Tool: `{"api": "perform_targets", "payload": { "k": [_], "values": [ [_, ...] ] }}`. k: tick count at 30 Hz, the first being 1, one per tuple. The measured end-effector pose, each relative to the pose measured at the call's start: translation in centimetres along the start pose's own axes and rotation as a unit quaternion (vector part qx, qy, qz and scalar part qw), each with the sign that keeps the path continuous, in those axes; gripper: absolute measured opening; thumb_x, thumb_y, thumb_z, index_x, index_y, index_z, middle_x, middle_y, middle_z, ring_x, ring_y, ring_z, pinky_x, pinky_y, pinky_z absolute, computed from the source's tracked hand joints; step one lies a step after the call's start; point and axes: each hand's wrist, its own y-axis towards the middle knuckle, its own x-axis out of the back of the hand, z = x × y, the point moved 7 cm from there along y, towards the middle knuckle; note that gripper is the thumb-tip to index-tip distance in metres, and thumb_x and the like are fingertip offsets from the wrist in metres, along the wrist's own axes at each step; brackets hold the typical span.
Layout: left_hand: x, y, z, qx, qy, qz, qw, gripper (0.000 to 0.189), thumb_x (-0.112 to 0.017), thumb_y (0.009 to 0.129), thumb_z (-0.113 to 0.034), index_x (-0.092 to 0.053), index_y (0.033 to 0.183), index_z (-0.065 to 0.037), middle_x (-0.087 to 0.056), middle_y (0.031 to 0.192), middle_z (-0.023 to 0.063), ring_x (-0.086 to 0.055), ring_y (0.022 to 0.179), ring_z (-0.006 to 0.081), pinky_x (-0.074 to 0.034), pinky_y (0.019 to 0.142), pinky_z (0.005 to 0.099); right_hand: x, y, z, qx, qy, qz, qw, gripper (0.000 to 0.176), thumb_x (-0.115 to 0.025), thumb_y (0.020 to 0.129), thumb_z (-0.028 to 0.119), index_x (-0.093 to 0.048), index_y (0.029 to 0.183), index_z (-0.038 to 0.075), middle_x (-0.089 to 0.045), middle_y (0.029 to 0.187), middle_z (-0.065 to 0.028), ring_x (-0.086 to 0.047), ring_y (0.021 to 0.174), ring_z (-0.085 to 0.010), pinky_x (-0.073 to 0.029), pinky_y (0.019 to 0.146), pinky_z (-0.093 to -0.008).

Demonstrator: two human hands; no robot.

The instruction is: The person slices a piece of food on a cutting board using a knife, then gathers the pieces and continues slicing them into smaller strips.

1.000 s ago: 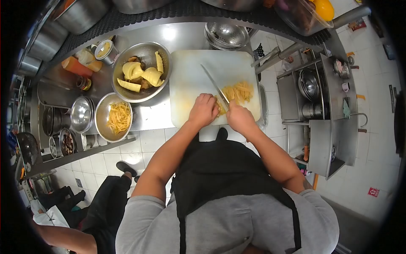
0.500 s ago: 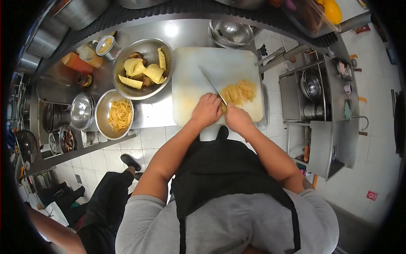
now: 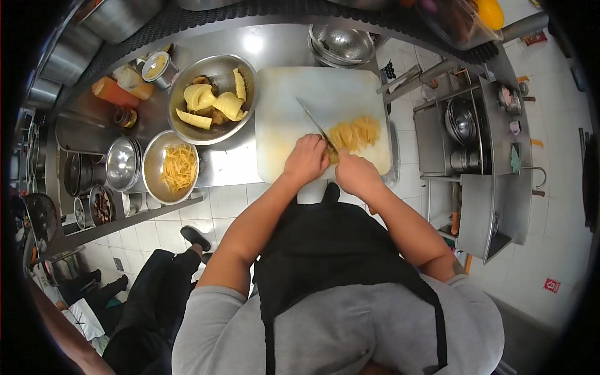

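Observation:
My right hand (image 3: 357,175) is closed round the handle of a kitchen knife (image 3: 312,117), whose blade points away and to the left over a white cutting board (image 3: 281,94). Beside the blade, my left hand (image 3: 305,159) has its fingers curled down on a yellow piece that looks like bamboo shoot (image 3: 333,157), mostly hidden between the hands. Just beyond the right hand lies a pile of thin yellow slices (image 3: 355,133) on the board. To the left, a perforated steel bowl (image 3: 178,132) holds large yellow chunks (image 3: 200,99).
A steel bowl of yellow strips (image 3: 179,169) stands at the counter's front edge, by stacked bowls (image 3: 122,164). Colanders (image 3: 342,45) sit behind the board. A shelf (image 3: 250,26) overhangs the back. Another person's legs (image 3: 153,300) are at lower left.
My right hand and the knife have shifted very slightly to the right, and the blade's bright side shows less. My left hand stays by the blade. The other person's arm at lower left has moved.

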Motion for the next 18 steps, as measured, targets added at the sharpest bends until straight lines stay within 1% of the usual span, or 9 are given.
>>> {"api": "perform_targets", "payload": {
  "k": [2, 3, 5, 6, 8, 11, 14, 17, 18],
  "values": [
    [-0.1, -0.1, 0.0, -0.005, -0.008, -0.012, 1.0, 0.03, -0.069, 0.083, -0.017, -0.061, 0.106, 0.0, -0.06, 0.114, 0.0177, -0.056, 0.112, 0.0358, -0.046, 0.099, 0.0441, -1.7, 0.7, -1.0, -0.005, 0.027, -0.014, 1.0, 0.022, -0.048, 0.094, 0.012, -0.052, 0.108, -0.004, -0.07, 0.091, -0.0317, -0.07, 0.087, -0.0484, -0.055, 0.079, -0.0563],
    [0.3, 0.2, -0.2, -0.008, -0.012, -0.019, 1.0, 0.03, -0.07, 0.083, -0.017, -0.061, 0.105, 0.0, -0.06, 0.114, 0.0179, -0.056, 0.111, 0.0359, -0.046, 0.098, 0.0441, -1.6, 0.9, -1.0, -0.009, 0.024, -0.013, 1.0, 0.022, -0.048, 0.094, 0.012, -0.052, 0.108, -0.004, -0.07, 0.092, -0.0321, -0.07, 0.088, -0.0483, -0.055, 0.08, -0.056],
    [0.5, 0.6, 0.3, 0.014, -0.015, 0.005, 1.0, 0.029, -0.07, 0.083, -0.017, -0.061, 0.104, 0.0, -0.059, 0.112, 0.0179, -0.056, 0.111, 0.0361, -0.046, 0.098, 0.0441, -1.5, 1.6, -0.6, -0.011, 0.019, -0.008, 1.0, 0.022, -0.048, 0.094, 0.012, -0.052, 0.108, -0.004, -0.07, 0.093, -0.0328, -0.07, 0.09, -0.0482, -0.055, 0.082, -0.0554],
    [0.3, 0.2, 0.0, 0.023, -0.023, 0.028, 0.999, 0.028, -0.07, 0.083, -0.017, -0.061, 0.103, 0.0, -0.059, 0.112, 0.0179, -0.056, 0.11, 0.0362, -0.046, 0.098, 0.0441, -1.6, 0.6, -0.4, -0.019, 0.019, 0.004, 1.0, 0.022, -0.048, 0.094, 0.012, -0.052, 0.109, -0.005, -0.07, 0.093, -0.0331, -0.07, 0.09, -0.0483, -0.055, 0.082, -0.0554],
    [0.2, 0.4, 0.1, 0.007, -0.012, 0.011, 1.0, 0.026, -0.069, 0.083, -0.016, -0.062, 0.102, 0.0, -0.06, 0.111, 0.0181, -0.056, 0.11, 0.0367, -0.046, 0.098, 0.0446, 0.6, 0.5, 0.3, -0.018, 0.005, 0.014, 1.0, 0.023, -0.048, 0.094, 0.012, -0.052, 0.109, -0.005, -0.07, 0.094, -0.0336, -0.07, 0.091, -0.0484, -0.054, 0.083, -0.0554],
    [0.1, -0.1, 0.0, -0.006, -0.014, 0.0, 1.0, 0.022, -0.067, 0.083, -0.015, -0.062, 0.098, 0.001, -0.06, 0.108, 0.0184, -0.056, 0.109, 0.0374, -0.046, 0.098, 0.0451, -0.6, 0.3, 0.0, -0.029, 0.038, 0.013, 0.999, 0.024, -0.048, 0.094, 0.012, -0.052, 0.11, -0.005, -0.07, 0.095, -0.0333, -0.07, 0.092, -0.0487, -0.054, 0.084, -0.056],
    [0.5, 0.5, 0.3, -0.014, -0.02, -0.001, 1.0, 0.021, -0.065, 0.082, -0.013, -0.063, 0.097, 0.001, -0.06, 0.107, 0.0189, -0.056, 0.11, 0.0378, -0.046, 0.098, 0.0456, -1.1, 1.5, 0.0, -0.015, 0.03, 0.011, 0.999, 0.025, -0.047, 0.094, 0.011, -0.052, 0.112, -0.006, -0.07, 0.096, -0.0333, -0.07, 0.093, -0.049, -0.054, 0.084, -0.056],
    [0.2, 0.0, 0.4, -0.015, -0.028, 0.005, 0.999, 0.021, -0.065, 0.082, -0.012, -0.063, 0.098, 0.001, -0.06, 0.108, 0.0191, -0.056, 0.111, 0.038, -0.046, 0.1, 0.0457, 1.3, 0.0, 1.2, -0.007, 0.005, 0.015, 1.0, 0.025, -0.047, 0.093, 0.01, -0.052, 0.112, -0.006, -0.07, 0.097, -0.0329, -0.07, 0.092, -0.0484, -0.054, 0.083, -0.056],
    [0.1, -0.2, 0.4, -0.013, -0.029, 0.006, 0.999, 0.021, -0.064, 0.081, -0.012, -0.063, 0.098, 0.001, -0.061, 0.108, 0.0191, -0.056, 0.111, 0.038, -0.046, 0.101, 0.0457, 0.9, 0.0, 1.1, -0.011, 0.008, 0.017, 1.0, 0.025, -0.047, 0.093, 0.01, -0.052, 0.112, -0.006, -0.07, 0.097, -0.0329, -0.07, 0.092, -0.0482, -0.054, 0.084, -0.0559]
  ]
}}
